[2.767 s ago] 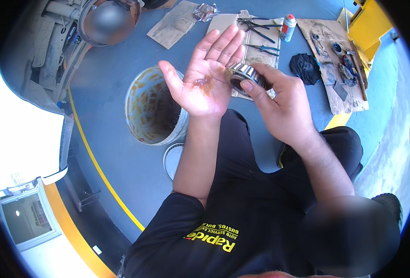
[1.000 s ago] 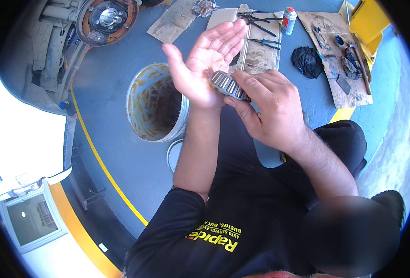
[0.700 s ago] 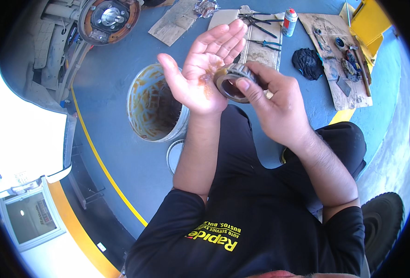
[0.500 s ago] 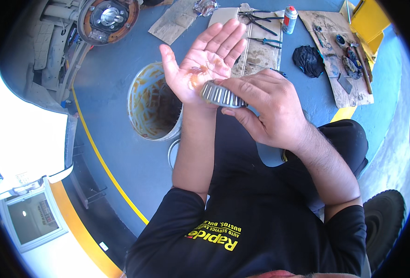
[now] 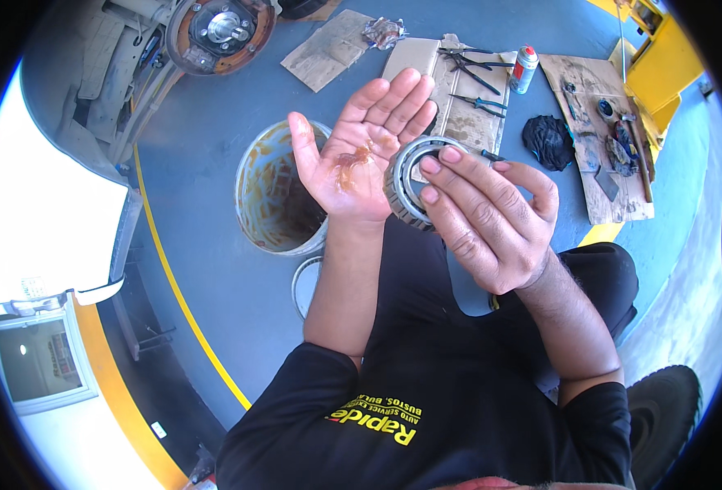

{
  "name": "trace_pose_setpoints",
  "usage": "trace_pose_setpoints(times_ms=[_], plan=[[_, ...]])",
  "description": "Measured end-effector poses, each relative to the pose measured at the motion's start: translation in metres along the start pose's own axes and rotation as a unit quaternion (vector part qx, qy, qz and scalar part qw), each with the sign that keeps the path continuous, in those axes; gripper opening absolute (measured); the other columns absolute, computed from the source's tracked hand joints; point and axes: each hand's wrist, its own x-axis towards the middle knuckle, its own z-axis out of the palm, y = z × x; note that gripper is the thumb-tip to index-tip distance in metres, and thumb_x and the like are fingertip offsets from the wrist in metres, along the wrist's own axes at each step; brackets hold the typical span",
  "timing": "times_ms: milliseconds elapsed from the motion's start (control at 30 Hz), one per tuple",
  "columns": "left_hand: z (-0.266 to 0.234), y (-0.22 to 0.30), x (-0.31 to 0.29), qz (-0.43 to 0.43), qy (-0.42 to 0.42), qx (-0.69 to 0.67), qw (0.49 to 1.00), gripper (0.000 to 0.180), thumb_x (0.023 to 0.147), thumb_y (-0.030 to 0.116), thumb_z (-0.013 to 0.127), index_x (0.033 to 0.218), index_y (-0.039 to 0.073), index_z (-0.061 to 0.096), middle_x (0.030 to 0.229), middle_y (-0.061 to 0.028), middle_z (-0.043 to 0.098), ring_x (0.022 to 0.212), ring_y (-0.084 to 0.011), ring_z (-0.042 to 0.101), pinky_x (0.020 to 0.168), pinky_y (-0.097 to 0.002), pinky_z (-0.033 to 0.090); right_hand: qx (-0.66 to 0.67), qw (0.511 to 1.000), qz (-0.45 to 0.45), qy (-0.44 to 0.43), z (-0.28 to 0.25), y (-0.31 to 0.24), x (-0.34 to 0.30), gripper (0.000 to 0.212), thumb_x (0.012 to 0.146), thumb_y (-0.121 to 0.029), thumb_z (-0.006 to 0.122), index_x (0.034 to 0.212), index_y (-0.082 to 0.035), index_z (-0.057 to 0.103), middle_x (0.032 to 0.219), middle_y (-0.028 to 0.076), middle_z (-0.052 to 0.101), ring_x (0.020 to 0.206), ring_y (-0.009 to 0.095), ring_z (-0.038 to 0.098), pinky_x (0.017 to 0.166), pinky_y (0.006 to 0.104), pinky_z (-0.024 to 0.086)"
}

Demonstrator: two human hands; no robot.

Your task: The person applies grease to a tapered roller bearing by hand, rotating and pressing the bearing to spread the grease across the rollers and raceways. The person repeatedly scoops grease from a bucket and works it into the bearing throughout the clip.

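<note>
My right fingers (image 5: pixel 482 196) grip a round metal bearing (image 5: pixel 399 200) just beside my left hand (image 5: pixel 357 155), which is spread out with brown goo (image 5: pixel 347 169) on its palm.

The shirt (image 5: pixel 475 392) is black, its short sleeves (image 5: pixel 296 396) ending near the elbows. It bears yellow lettering (image 5: pixel 381 420) in stacked rows, with a touch of red. The trousers (image 5: pixel 598 278) are dark. Left hand (image 5: pixel 361 155) and right hand (image 5: pixel 492 220) are bare, the left palm (image 5: pixel 332 192) smeared brown.
</note>
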Motion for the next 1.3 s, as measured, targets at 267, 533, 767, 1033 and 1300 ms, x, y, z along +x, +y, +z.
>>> trace_pose_setpoints(times_ms=[267, 533, 767, 1033, 1300], plan=[[0.015, -0.006, 0.003, 0.035, 0.002, 0.06, 0.998, 0.101, 0.102, 0.077, 0.022, 0.152, -0.008, 0.043, 0.16, -0.036, 0.037, 0.153, -0.05, 0.031, 0.128, -0.0592, 0.022, 0.234, 0.947, 0.217, -0.02, 0.003, -0.002, -0.002, 0.031, 0.093, -0.014, 0.076, 0.118, 0.002, 0.07, 0.11, 0.015, 0.077, 0.102, 0.027, 0.075, 0.089, 0.0371, 0.053], [0.037, -0.023, 0.007, 0.075, 0.04, 0.184, 0.979, 0.102, 0.103, 0.075, 0.011, 0.141, -0.012, 0.05, 0.146, -0.0368, 0.053, 0.142, -0.0473, 0.05, 0.122, -0.0549, 0.035, 0.466, 0.75, 0.47, 0.014, 0.024, -0.014, -0.017, 0.037, 0.097, -0.019, 0.079, 0.122, 0.006, 0.067, 0.098, 0.014, 0.075, 0.086, 0.012, 0.07, 0.078, 0.03, 0.056], [0.034, -0.021, 0.009, 0.057, 0.043, 0.189, 0.979, 0.105, 0.102, 0.076, 0.01, 0.137, -0.013, 0.053, 0.142, -0.0361, 0.058, 0.137, -0.0455, 0.055, 0.122, -0.0542, 0.037, 0.321, 0.895, 0.297, -0.083, 0.013, -0.011, -0.01, 0.041, 0.091, -0.016, 0.081, 0.125, 0.001, 0.067, 0.109, 0.017, 0.076, 0.096, 0.032, 0.075, 0.082, 0.039, 0.058], [0.027, -0.018, 0.006, -0.003, 0.033, 0.034, 0.999, 0.108, 0.101, 0.077, 0.007, 0.142, -0.013, 0.051, 0.15, -0.0367, 0.051, 0.143, -0.0472, 0.049, 0.123, -0.0536, 0.035, 0.529, 0.683, 0.503, -0.024, 0.009, -0.004, -0.005, 0.037, 0.098, -0.021, 0.075, 0.126, 0.003, 0.068, 0.107, 0.016, 0.075, 0.098, 0.017, 0.072, 0.088, 0.0323, 0.056], [0.034, -0.018, 0.008, -0.012, 0.064, 0.145, 0.987, 0.115, 0.097, 0.083, 0.006, 0.141, -0.013, 0.051, 0.147, -0.0369, 0.052, 0.143, -0.0484, 0.048, 0.124, -0.0531, 0.034, 0.297, 0.918, 0.249, -0.085, 0.013, -0.006, -0.006, 0.041, 0.089, -0.018, 0.081, 0.125, -0.001, 0.068, 0.108, 0.018, 0.075, 0.089, 0.036, 0.073, 0.08, 0.0406, 0.058]])
